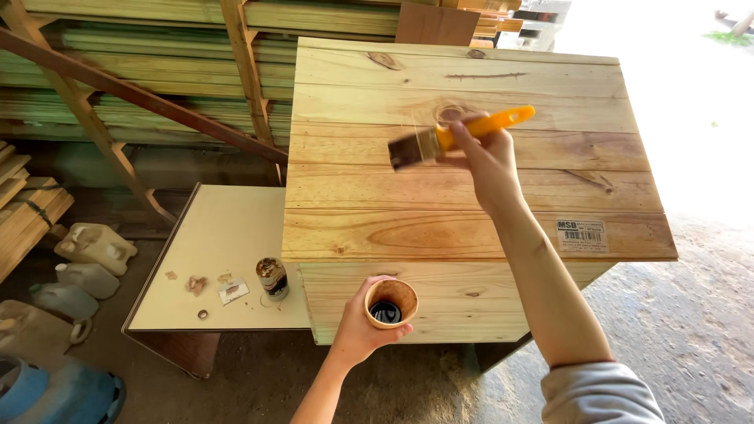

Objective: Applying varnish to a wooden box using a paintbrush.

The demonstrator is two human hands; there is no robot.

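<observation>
Cup holds dark liquid; left hand grips it.

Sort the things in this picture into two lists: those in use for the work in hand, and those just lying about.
In use: brush in right hand; cup in left hand; plank top.

Lying about: jugs; small can on low table; stacked timber.

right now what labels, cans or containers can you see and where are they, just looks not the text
Sticker label: near right corner of the plank tabletop, white rectangle with dark barcode stripes.
Small can: on the low cream board at left, cylindrical, brown-stained label.
Cup: in the left hand, round, tan, dark liquid inside.
Plastic jugs: on the ground far left, beige and whitish.
</observation>
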